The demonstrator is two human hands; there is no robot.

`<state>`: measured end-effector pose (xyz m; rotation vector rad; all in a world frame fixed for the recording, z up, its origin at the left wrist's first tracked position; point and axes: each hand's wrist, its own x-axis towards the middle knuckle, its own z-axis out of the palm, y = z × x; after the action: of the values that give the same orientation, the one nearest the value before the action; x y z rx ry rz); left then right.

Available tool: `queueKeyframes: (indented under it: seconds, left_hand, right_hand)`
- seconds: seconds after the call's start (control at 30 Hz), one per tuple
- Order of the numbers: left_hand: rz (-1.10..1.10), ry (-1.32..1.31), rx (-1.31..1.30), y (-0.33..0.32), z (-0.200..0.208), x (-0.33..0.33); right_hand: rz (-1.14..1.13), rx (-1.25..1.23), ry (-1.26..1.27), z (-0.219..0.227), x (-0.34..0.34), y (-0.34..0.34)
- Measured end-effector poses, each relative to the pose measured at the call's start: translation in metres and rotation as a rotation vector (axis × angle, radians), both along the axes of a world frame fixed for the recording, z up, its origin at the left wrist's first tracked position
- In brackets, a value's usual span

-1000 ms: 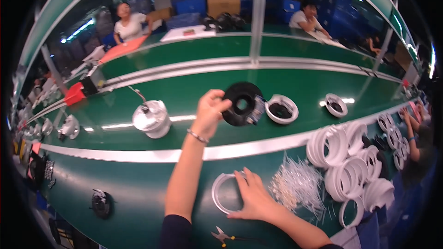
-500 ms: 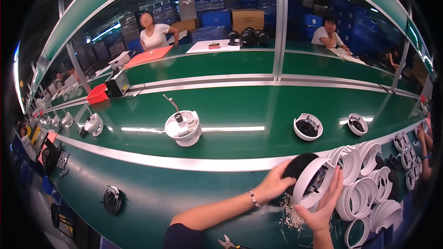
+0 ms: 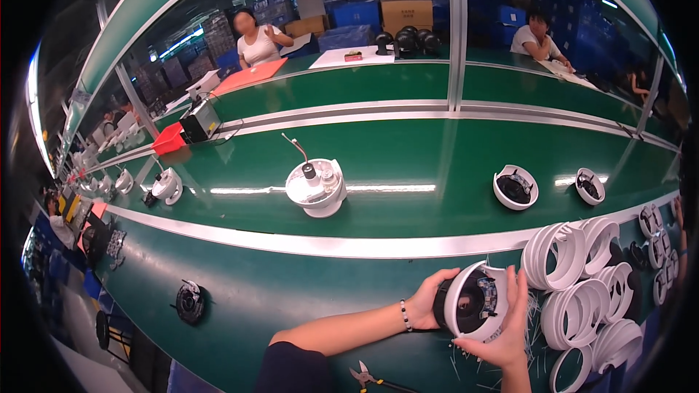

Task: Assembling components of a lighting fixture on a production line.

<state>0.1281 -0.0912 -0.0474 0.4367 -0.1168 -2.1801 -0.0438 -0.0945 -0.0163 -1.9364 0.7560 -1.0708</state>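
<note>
Both hands grip a round white plastic housing [image 3: 456, 311] above the near table. Its open side faces me, tilted to the right. Inside it sit a black round part [image 3: 472, 303] and a small circuit board [image 3: 491, 297]. My left hand [image 3: 424, 304], with a beaded bracelet on the wrist, closes on the housing's left side against its black back. My right hand [image 3: 507, 335] holds the right rim, with the thumb at the bottom and the fingers up along the side. Thin pale strips [image 3: 460, 360] lie on the table beneath the hands.
Stacked white rings [image 3: 577, 314] stand just right of my hands. Cutting pliers [image 3: 373, 378] lie at the front edge. Left on the table is a black round part [image 3: 191, 302]. Beyond a metal rail [image 3: 349, 245], a green belt [image 3: 408, 153] carries several white assemblies [image 3: 317, 188]. Two people sit across.
The housing has come lower and turned so that its inside faces me more. Both hands keep hold of it. My view has shifted, moving the scene slightly rightward.
</note>
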Motion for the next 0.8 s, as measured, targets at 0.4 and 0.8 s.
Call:
queueKeyframes:
  seconds: [0.4,0.8]
  left_hand:
    - [0.137,0.112,-0.043,0.004,-0.005,0.025]
    - [0.103,0.014,-0.14,0.019,0.017,0.013]
  right_hand:
    - [0.11,-0.102,0.108,-0.004,0.017,-0.01]
    - [0.127,-0.227,0.245,0.006,0.014,-0.001]
